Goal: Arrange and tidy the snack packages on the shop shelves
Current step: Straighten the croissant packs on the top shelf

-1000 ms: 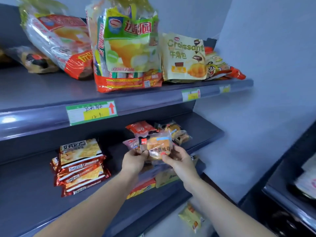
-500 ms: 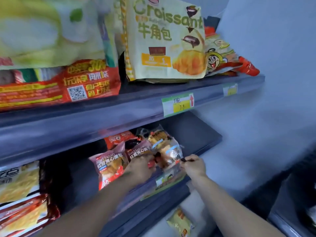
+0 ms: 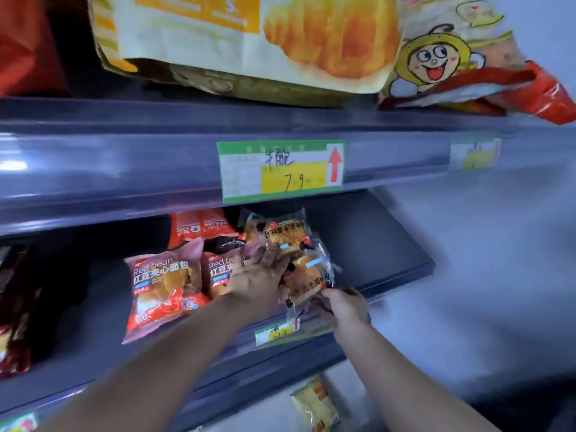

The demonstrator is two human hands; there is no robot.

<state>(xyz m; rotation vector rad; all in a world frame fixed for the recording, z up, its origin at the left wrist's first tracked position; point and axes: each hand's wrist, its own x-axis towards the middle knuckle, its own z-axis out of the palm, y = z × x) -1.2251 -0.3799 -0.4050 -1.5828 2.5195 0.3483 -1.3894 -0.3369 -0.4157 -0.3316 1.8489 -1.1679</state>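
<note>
Red bean bread packet: printed "Red bean", lying left on the lower shelf.
Left hand: grip wide, fingers flat on clear bread packet.
Price tag: "7.9", red arrow.
Right hand: grip pinching that packet's lower edge.

upper shelf: croissant bag | lower shelf: red bean bread packs

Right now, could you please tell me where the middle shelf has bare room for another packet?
Bare: middle shelf right of the clear bread packets, and the gap between Red bean packet and dark packets. Crowded: the centre, under left hand and right hand.
</note>
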